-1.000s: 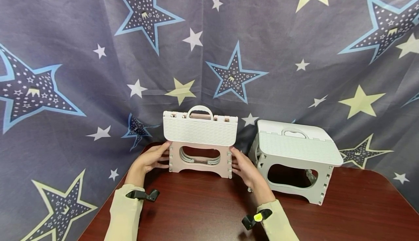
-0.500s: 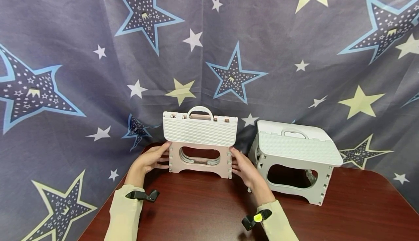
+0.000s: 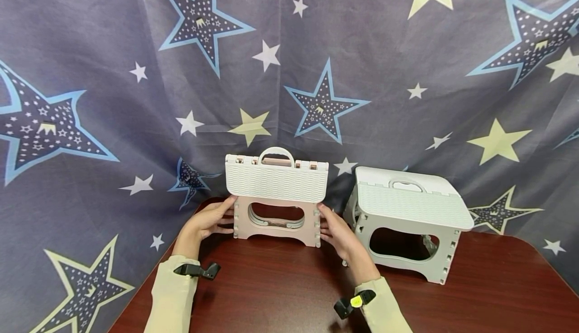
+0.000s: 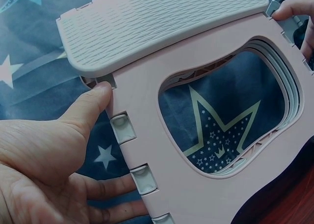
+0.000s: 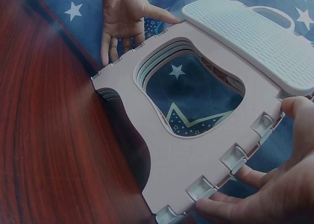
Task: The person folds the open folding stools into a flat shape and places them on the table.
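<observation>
A folding step stool [image 3: 279,217] stands folded flat and upright on the table, with pale pink legs, a white ribbed top and a carry handle raised at its upper edge. My left hand [image 3: 209,221] holds its left side, thumb close under the top. In the left wrist view, the fingers reach the side edge lower down, their tips partly hidden behind it. My right hand [image 3: 336,232] holds the opposite side in the same way. The right wrist view shows its fingers [image 5: 223,204] against the latches along that edge.
To the right stands a second folding stool [image 3: 407,207], white-grey and unfolded, close to my right hand. The table [image 3: 280,283] is dark red wood. Behind it hangs a grey-blue star-patterned curtain [image 3: 298,36]. Black camera straps [image 3: 197,269] sit on both wrists.
</observation>
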Demonstrator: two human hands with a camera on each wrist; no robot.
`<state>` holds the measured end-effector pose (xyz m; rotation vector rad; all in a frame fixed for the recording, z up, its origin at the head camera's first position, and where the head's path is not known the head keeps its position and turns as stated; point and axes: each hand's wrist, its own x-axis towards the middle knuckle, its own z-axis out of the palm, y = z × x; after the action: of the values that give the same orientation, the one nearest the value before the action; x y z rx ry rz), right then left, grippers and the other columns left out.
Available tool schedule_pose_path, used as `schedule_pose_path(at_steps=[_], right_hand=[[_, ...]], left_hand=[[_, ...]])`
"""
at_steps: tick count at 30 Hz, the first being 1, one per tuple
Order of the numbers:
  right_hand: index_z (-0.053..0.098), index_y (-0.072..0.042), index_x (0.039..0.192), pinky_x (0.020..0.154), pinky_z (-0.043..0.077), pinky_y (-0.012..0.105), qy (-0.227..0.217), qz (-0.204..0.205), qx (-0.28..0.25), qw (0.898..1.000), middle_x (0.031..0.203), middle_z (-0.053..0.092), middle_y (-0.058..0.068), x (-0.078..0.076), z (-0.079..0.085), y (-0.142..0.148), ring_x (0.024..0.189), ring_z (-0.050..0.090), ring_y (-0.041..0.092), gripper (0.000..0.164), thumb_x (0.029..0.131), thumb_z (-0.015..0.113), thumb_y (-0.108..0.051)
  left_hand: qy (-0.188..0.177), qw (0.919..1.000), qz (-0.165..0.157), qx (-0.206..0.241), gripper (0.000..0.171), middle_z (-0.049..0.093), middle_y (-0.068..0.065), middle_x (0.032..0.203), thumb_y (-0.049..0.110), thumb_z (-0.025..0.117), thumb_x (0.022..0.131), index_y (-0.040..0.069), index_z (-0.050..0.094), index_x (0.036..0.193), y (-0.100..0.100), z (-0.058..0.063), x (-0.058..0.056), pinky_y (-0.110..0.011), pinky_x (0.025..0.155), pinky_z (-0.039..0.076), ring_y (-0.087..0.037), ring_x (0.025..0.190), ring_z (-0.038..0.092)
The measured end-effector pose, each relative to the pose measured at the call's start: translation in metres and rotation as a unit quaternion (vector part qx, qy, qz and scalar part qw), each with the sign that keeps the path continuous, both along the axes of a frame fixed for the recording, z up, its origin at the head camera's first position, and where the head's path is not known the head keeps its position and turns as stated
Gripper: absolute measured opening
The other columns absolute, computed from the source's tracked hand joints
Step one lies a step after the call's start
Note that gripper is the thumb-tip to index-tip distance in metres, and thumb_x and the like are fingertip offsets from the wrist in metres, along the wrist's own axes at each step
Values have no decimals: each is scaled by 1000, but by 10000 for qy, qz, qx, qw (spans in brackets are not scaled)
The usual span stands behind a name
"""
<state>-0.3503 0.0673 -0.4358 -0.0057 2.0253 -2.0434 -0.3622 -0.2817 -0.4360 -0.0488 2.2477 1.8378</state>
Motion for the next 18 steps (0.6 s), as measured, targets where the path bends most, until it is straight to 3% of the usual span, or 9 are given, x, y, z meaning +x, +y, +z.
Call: schedule_pose_path(at_steps=[18], right_hand=[[45, 5, 134, 102, 45, 45, -18, -28, -21, 10000, 109, 49, 14, 1, 2, 1, 98, 50, 25, 64, 102, 50, -51]], left_hand=[[-15, 10000, 29, 85, 82, 45, -33, 147, 59, 45, 104, -8, 37, 150, 1, 0, -1, -51, 97, 57, -42, 131, 55]])
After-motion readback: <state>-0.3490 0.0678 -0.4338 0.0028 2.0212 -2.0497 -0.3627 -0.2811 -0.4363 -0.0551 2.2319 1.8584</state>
